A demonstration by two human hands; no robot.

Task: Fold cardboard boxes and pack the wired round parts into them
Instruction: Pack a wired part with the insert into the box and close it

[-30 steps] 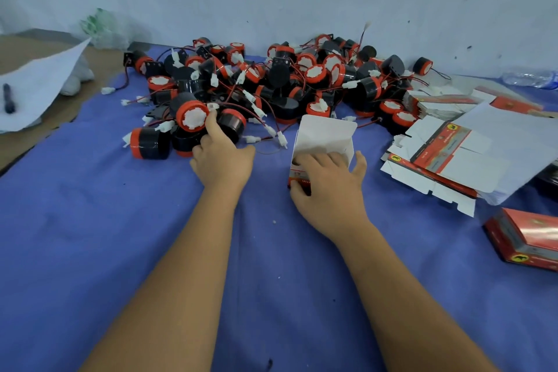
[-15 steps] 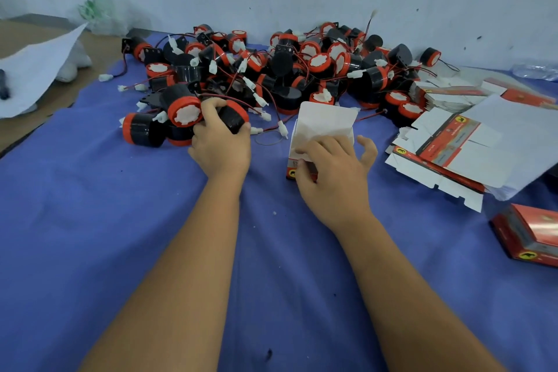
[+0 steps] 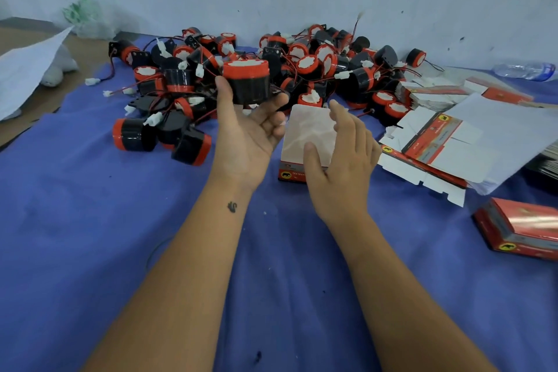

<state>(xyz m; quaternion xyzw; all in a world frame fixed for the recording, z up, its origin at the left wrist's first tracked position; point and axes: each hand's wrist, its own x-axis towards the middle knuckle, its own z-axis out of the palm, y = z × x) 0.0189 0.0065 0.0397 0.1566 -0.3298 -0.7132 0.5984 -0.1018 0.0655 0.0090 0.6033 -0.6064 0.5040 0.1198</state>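
The left hand [image 3: 247, 133] is cradling a wired round part [image 3: 247, 81]; beside it the right hand [image 3: 338, 157], fingers relaxed, is steadying the folded box [image 3: 308, 133], seemingly open-topped, awaiting insertion

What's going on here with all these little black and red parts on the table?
A person is packing parts into boxes. Their left hand holds one round black and red part up, palm up, just in front of the pile of parts. Their right hand rests on an open folded box standing on the blue cloth. Flat unfolded boxes lie to the right, with a closed red box nearer.
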